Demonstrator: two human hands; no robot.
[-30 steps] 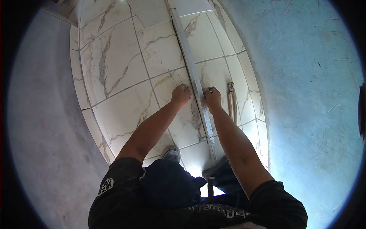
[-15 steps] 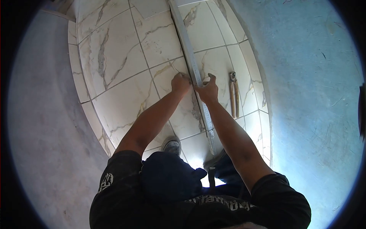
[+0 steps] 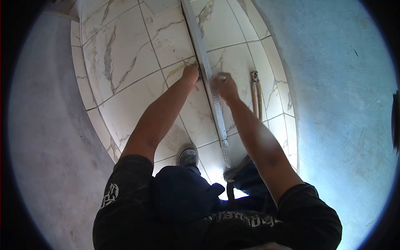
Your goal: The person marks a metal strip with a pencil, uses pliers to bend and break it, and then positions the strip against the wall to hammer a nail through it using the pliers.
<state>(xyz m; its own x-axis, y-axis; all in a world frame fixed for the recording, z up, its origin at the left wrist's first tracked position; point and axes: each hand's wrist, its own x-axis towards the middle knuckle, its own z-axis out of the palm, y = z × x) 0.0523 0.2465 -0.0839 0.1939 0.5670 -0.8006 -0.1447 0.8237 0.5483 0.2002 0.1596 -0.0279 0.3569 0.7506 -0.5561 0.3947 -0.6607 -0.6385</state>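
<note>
A long grey metal straightedge point(image 3: 216, 110) with scale-like markings runs up the floor between my two hands. My left hand point(image 3: 191, 74) is closed at its left edge, the fingertips hidden against the bar. On the opposite edge, my right hand point(image 3: 226, 86) is curled, with thumb and forefinger bent toward each other and some motion blur. What those right fingers hold, if anything, I cannot tell. To the right of that hand, a pair of end-cutting pincers point(image 3: 256, 93) with worn handles lies on the tiles, partly covered by my right forearm.
White marble-look floor tiles point(image 3: 125, 100) with grey grout lines spread beneath the bar. A grey wall point(image 3: 46, 108) rises on the left and a bluish wall point(image 3: 337, 100) on the right. My shoe point(image 3: 187, 156) stands left of the bar's near end.
Both hands have moved forward along the straightedge, the left one further. My right thumb and forefinger have curled in. The view has shifted slightly.
</note>
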